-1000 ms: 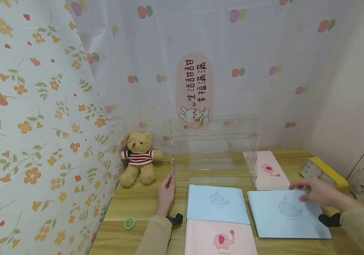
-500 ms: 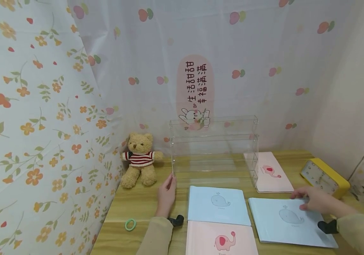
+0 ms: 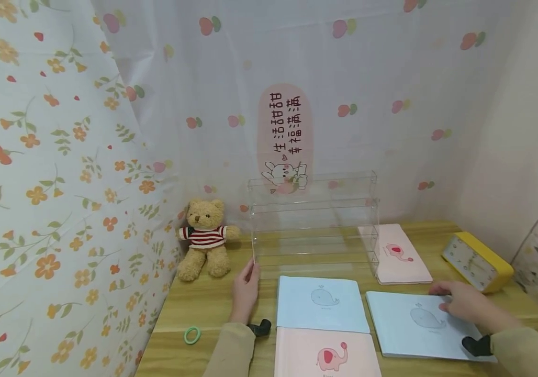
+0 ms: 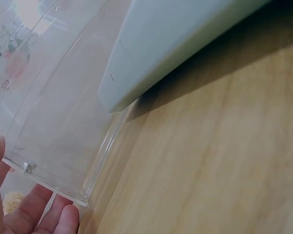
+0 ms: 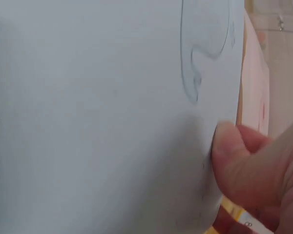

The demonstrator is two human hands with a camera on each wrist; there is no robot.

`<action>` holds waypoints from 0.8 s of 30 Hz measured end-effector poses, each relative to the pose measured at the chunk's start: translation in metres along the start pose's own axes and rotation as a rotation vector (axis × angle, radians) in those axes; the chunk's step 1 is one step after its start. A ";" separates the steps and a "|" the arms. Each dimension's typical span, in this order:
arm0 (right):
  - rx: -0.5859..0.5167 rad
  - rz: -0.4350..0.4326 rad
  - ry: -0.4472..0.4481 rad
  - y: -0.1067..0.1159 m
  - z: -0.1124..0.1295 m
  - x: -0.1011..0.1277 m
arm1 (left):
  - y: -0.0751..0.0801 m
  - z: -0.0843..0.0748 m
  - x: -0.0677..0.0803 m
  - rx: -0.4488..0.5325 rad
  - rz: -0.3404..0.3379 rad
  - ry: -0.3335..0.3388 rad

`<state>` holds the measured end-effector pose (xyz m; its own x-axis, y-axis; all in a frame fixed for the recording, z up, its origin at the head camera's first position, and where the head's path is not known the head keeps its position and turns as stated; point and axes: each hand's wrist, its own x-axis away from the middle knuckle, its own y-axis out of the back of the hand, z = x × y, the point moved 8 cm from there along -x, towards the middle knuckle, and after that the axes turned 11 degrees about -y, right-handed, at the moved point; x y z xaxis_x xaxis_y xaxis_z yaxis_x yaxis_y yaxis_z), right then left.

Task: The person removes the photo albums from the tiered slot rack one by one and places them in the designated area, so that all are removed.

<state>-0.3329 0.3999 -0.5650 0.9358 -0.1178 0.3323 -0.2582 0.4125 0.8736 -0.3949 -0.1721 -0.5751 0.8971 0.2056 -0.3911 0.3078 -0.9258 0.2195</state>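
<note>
My left hand (image 3: 246,289) grips the lower left edge of a clear acrylic rack (image 3: 313,206); in the left wrist view its fingers (image 4: 31,207) wrap that edge. My right hand (image 3: 468,305) pinches the far edge of a light blue whale booklet (image 3: 405,330), thumb on the cover and fingers beyond the edge. In the right wrist view the blue cover (image 5: 102,107) fills most of the picture. A second blue whale booklet (image 3: 318,309) lies in front of the rack. Nearer to me is a pink elephant booklet (image 3: 302,356). Another pink booklet (image 3: 403,259) lies by the rack's right side.
A teddy bear (image 3: 205,238) in a striped top sits left of the rack. At the right stands a yellow clock (image 3: 478,262), close beyond my right hand. A green ring (image 3: 192,335) lies on the wooden table (image 3: 170,314). Patterned curtains (image 3: 231,63) hang behind.
The whale booklet in my right hand has come slightly nearer to me, baring the front edge of the pink booklet behind it. My left hand stays on the rack.
</note>
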 end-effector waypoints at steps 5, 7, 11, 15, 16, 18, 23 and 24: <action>0.008 -0.058 -0.004 -0.001 0.005 0.004 | 0.003 -0.003 -0.001 -0.022 0.007 -0.009; 0.052 -0.098 0.009 -0.001 0.012 0.009 | 0.004 -0.005 -0.003 -0.023 0.007 -0.014; 0.164 -0.205 0.038 0.004 0.032 0.021 | 0.008 -0.007 -0.004 -0.019 -0.010 -0.011; 0.159 -0.327 0.108 0.007 0.062 0.034 | 0.013 -0.012 -0.003 0.002 -0.036 -0.006; 0.126 -0.354 0.126 0.008 0.069 0.038 | 0.013 -0.015 -0.003 0.009 -0.044 -0.014; 0.044 -0.404 0.167 0.008 0.085 0.047 | 0.017 -0.025 0.000 0.029 -0.070 -0.028; -0.086 -0.470 0.326 0.013 0.135 0.071 | 0.034 -0.069 0.004 -0.010 -0.132 -0.175; -0.091 -0.478 0.367 0.016 0.147 0.077 | 0.036 -0.081 0.003 -0.050 -0.117 -0.224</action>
<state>-0.3005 0.2649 -0.4737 0.9688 0.0030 -0.2476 0.2175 0.4677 0.8567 -0.3553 -0.1794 -0.4963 0.7637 0.2303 -0.6031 0.4260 -0.8817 0.2028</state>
